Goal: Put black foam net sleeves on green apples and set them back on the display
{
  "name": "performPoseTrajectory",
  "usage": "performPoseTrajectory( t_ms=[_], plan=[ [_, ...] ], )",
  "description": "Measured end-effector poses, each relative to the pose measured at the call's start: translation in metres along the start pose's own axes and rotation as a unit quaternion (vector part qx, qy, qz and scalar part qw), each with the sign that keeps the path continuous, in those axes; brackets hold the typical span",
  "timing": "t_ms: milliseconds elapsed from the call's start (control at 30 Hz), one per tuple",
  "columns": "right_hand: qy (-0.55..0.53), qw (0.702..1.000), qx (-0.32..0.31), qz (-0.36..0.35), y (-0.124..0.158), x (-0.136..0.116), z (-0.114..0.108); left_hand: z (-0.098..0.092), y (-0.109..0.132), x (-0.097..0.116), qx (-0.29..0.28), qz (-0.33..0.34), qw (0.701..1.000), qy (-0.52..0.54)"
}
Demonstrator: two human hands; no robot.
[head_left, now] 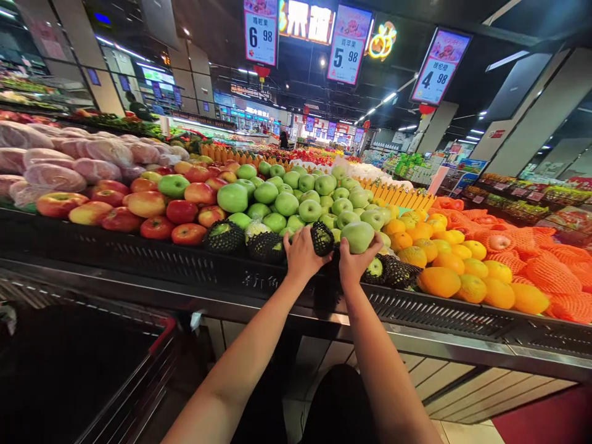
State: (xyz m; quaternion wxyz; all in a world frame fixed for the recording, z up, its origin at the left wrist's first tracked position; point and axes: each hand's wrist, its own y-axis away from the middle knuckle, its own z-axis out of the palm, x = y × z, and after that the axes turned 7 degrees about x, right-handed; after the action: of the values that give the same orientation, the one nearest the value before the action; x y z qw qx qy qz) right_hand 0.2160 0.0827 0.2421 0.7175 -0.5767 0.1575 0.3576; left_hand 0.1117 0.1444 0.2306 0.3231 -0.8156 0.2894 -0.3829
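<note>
- Cart (161, 333), one, at the near left, beside the table (416, 338).
- Slotted rim (115, 254), black, along the table's front; apparently there to stop loose fruit from rolling off.
- Right hand (358, 262), one: thumb and fingers curled round the lower sides of a large green apple (357, 237), cupping it from beneath, probably to bear its weight without hiding its top. The apple is just above the rim, before the green pile.
- Left hand (305, 256), one: bent, fingers and thumb about a piece of black netting (322, 239), seemingly to steady it near the apple. Whether the netting holds fruit cannot be told.
- Netted fruit, black-sleeved, four plainly visible along the rim: two left of the hands (224, 237), two right (374, 267); the sleeves presumably cushion the skins. More may lie behind the hands.
- Red apples (181, 211), left: five in the front row, others heaped behind; one green apple (173, 185) among them.
- Green apples (287, 203), centre: several dozen, banked upward, likely for easy viewing; overlap prevents an exact count.
- Oranges (439, 281), right: roughly two dozen or more.
- Orange-netted fruit (549, 275), far right: uncounted, overlapping.
- Wrapped fruit (54, 177), far left: uncounted, film-covered, perhaps for protection.
- Price signs (345, 44), three, hung overhead, presumably for legibility from the aisle.
</note>
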Motion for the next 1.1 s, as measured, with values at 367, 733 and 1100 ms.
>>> performPoseTrajectory(
  t_ms=[367,733,1100],
  plan=[
    [-0.016,0.999,0.015,-0.024,0.001,0.002,-0.002,0.012,-0.007,-0.011,-0.139,-0.001,0.989,-0.057],
    [-0.140,0.985,0.076,0.071,0.008,-0.074,-0.061,-0.041,0.049,-0.025,0.061,0.163,0.983,0.066],
    [-0.157,0.556,-0.272,0.770,0.182,-0.004,-0.283,-0.187,0.223,-0.240,-0.015,-0.269,0.910,-0.317]
  ],
)
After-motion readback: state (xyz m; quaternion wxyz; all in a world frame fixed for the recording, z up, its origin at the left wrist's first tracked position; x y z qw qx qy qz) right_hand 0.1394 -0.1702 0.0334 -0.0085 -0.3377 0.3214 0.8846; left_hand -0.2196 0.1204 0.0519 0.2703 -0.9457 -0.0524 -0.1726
